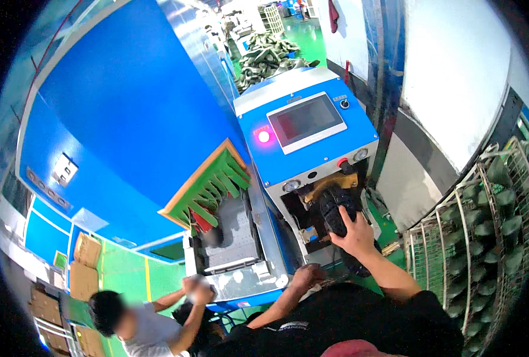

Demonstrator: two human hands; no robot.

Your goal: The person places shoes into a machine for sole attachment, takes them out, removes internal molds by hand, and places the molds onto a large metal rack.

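Note:
A black shoe (333, 208) with a treaded sole sits tilted, sole up, in the front opening of a blue machine (312, 160). My right hand (355, 234) grips its near end, with a finger stretched along the sole and the rest partly hidden. Below that hand hangs a dark piece (355, 265); I cannot tell whether it belongs to the shoe. My left hand (308, 275) is low in front of my body, its fingers curled by the machine's lower edge. Whatever it holds is hidden against my dark clothing.
The machine carries a screen (307, 122), a lit button (264, 137) and a red knob (344, 165). At left, a conveyor (232, 232) runs under a green fringed curtain (208, 190). A co-worker (151, 324) stands beside it. A wire rack (467, 256) of dark pieces stands right.

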